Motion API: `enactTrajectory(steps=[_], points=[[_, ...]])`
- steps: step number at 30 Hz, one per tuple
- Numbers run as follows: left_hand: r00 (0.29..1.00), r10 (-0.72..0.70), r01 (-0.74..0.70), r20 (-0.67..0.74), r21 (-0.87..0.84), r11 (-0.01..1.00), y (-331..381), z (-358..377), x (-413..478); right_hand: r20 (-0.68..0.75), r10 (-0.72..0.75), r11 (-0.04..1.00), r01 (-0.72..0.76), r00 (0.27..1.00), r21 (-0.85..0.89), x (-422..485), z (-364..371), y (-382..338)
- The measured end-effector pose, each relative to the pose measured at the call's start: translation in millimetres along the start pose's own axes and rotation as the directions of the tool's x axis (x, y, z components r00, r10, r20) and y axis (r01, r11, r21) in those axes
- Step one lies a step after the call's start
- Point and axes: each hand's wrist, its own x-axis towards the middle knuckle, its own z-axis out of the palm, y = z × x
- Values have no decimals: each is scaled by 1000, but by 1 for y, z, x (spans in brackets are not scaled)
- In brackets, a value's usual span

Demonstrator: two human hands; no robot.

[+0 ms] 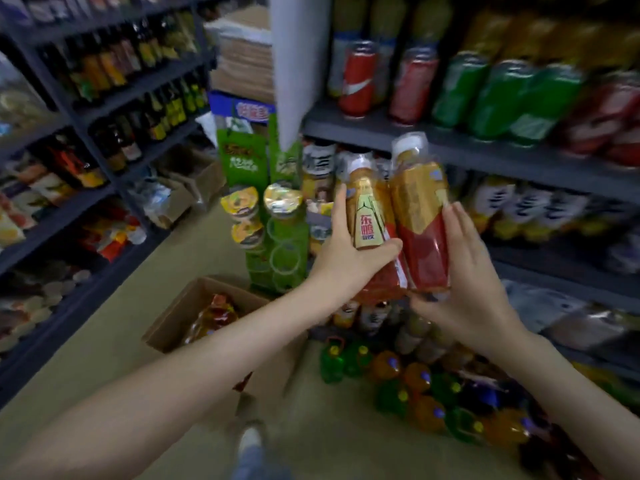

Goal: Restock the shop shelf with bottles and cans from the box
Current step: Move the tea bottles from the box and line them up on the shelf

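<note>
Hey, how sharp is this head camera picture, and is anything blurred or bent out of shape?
Head view: the left bottle in the left hand is sharpest, its label readable; the right bottle against the right hand looks slightly smeared. Head view: the cans on the shelf and the floor bottles are soft. Head view: wide-angle bending tilts the left shelving; lighting is dim.
</note>
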Motion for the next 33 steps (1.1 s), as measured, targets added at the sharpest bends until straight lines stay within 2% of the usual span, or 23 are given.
enactTrajectory(steps=[3,7,11,16,19,22,27,33], points=[[988,141,-139,56,-34,990,51,60,-3,-152,-15,994,-2,988,-110,-18,-72,31],[932,353,-354,84,0,935,124,108,4,-313,-106,959,14,944,-283,-15,-150,61],[871,486,-490,76,50,870,190,135,16,-377,-195,894,6,905,-448,-5,-218,79],[828,555,-558,77,16,830,245,160,35,-433,-192,862,-59,881,-503,16,-282,95],[803,595,-596,38,24,803,267,167,54,-434,-144,903,-60,889,-425,40,-308,110],[781,624,-623,18,-24,782,286,168,82,-414,10,969,-111,910,-221,76,-330,124],[743,666,-669,-65,-38,743,310,169,130,-364,235,963,-267,901,-37,149,-358,147],[721,693,-692,-21,38,721,326,172,179,-258,372,918,-395,892,-41,218,-359,177]])
